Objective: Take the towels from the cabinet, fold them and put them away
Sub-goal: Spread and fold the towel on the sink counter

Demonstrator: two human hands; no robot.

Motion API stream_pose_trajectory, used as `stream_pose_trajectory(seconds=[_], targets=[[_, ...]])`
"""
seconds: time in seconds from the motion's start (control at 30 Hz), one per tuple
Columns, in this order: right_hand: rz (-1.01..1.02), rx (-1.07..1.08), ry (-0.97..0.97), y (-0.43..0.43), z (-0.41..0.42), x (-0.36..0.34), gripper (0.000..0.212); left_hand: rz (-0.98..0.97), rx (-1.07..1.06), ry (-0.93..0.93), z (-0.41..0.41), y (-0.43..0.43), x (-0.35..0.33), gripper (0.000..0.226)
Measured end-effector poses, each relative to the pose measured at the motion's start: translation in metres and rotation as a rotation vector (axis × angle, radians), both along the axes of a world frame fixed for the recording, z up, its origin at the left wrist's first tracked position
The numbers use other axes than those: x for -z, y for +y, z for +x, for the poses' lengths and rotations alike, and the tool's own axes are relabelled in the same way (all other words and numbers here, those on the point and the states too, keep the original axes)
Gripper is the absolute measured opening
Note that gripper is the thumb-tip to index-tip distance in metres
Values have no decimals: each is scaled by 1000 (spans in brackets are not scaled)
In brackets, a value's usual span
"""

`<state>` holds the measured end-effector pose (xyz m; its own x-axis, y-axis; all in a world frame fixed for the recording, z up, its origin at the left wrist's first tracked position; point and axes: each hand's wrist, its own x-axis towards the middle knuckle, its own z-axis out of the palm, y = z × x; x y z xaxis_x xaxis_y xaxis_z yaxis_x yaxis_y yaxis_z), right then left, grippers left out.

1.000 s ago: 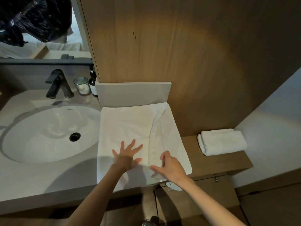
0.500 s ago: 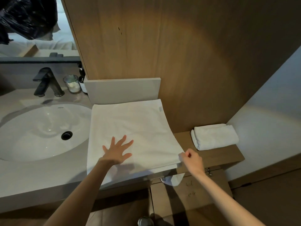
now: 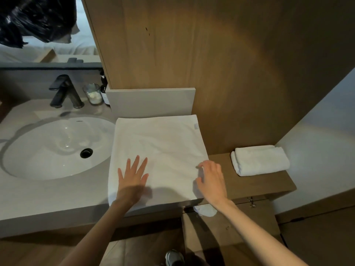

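Note:
A white towel (image 3: 161,150) lies spread flat on the counter to the right of the sink, with a small label at its far right corner. My left hand (image 3: 132,181) presses flat on its near left part, fingers straight and spread. At the towel's near right edge, my right hand (image 3: 211,181) rests with its fingers loosely bent, touching the edge. A second white towel (image 3: 259,160), folded, sits on the wooden ledge (image 3: 249,185) to the right. A bit of white cloth (image 3: 205,210) hangs from the cabinet door below the ledge.
The white sink (image 3: 48,150) with a black tap (image 3: 65,91) is on the left. A glass jar (image 3: 93,94) and a dark bottle (image 3: 104,91) stand behind it. A wood panel wall rises behind the towel. My shoe (image 3: 173,258) shows on the floor.
The crease on the towel's right side is gone and the towel lies flat. My right hand moved from the towel's middle to its near right corner, then slightly up the right edge.

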<state>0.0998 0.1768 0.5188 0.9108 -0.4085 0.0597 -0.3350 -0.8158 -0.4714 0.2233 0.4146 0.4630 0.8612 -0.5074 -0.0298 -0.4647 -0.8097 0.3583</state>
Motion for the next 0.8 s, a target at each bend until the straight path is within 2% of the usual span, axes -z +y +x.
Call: stream_pose_trajectory(seconds=[0.07,0.13,0.2,0.3,0.43,0.53,0.63,0.8], targets=[[30,-197,46,30,18,3,38,21,11,-109,-6,8,3,67],[50,-303,109,63,37,15,46,43,-76,-61,-6,20,12,73],[41,-387,135,94,53,29,53,61,-119,-18,-10,31,24,70],[22,-403,176,121,73,45,52,94,-99,-50,-16,42,38,66],[-125,-513,169,114,82,67,50,87,-78,-64,-17,47,38,69],[-188,-442,120,81,75,77,49,103,-86,-49,-16,49,34,67],[-258,-318,206,40,63,79,53,96,-73,-36,-15,49,33,66],[-216,-238,308,1,47,74,58,97,-72,-45,-14,51,38,65]])
